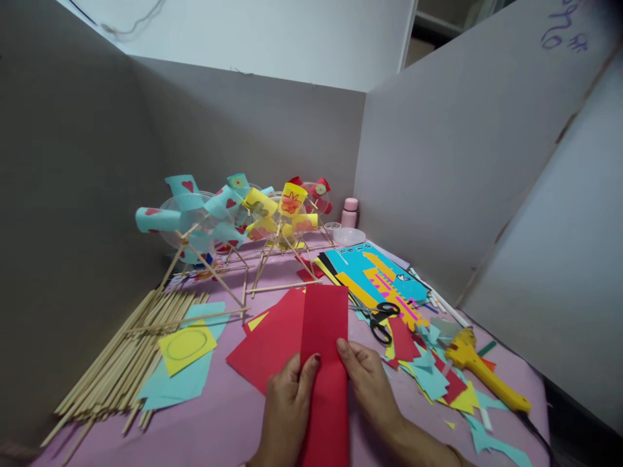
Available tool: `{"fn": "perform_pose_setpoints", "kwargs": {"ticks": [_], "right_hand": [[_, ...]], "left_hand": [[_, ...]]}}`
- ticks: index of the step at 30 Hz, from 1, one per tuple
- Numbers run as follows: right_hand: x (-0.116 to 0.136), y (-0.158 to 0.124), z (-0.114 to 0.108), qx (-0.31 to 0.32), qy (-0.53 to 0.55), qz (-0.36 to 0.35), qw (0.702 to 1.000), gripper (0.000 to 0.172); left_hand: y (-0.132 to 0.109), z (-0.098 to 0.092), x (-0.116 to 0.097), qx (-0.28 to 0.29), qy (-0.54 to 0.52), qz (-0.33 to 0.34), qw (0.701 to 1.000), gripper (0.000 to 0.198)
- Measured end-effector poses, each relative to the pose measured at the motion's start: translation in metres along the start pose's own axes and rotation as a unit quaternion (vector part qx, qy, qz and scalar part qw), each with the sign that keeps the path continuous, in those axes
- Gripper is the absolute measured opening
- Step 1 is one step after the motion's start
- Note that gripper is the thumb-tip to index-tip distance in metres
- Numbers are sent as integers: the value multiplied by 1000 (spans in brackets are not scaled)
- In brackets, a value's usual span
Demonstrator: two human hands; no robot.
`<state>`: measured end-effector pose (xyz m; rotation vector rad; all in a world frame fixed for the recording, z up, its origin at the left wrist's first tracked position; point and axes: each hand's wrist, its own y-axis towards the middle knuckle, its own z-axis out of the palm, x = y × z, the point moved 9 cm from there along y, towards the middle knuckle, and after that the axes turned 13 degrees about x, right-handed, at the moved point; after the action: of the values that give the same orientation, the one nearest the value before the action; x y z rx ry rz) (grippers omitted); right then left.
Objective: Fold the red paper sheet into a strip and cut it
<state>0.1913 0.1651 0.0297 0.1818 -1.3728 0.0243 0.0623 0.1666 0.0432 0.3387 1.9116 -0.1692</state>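
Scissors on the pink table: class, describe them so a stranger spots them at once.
On the pink table, find the red paper strip held between the left hand and right hand. Just right of the strip's middle lie the scissors. Their black loop handles set them apart from the coloured paper scraps.

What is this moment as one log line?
left hand: holds red paper strip | right hand: holds strip | nearby: scissors, glue gun

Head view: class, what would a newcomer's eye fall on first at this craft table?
First, the long red paper strip at bottom centre, pinched between the left hand and right hand over the pink table. Next, the blue and yellow paper wheels on wooden stick frames at the back left, and the yellow glue gun lying among paper scraps at right.
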Motion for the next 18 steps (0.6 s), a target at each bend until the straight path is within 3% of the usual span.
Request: {"fn": "perform_pose_setpoints", "kwargs": {"ticks": [5,11,18], "right_hand": [[1,-4,3,12,2,0,1000,42],[5,-4,1,20,-26,2,999,44],[5,-6,-6,-27,-46,2,999,46]], "left_hand": [[-1,-5,2,-24,-11,-9,1000,32],[4,1,3,26,-80,-25,996,31],[3,-3,4,4,-53,-19,998,33]]}}
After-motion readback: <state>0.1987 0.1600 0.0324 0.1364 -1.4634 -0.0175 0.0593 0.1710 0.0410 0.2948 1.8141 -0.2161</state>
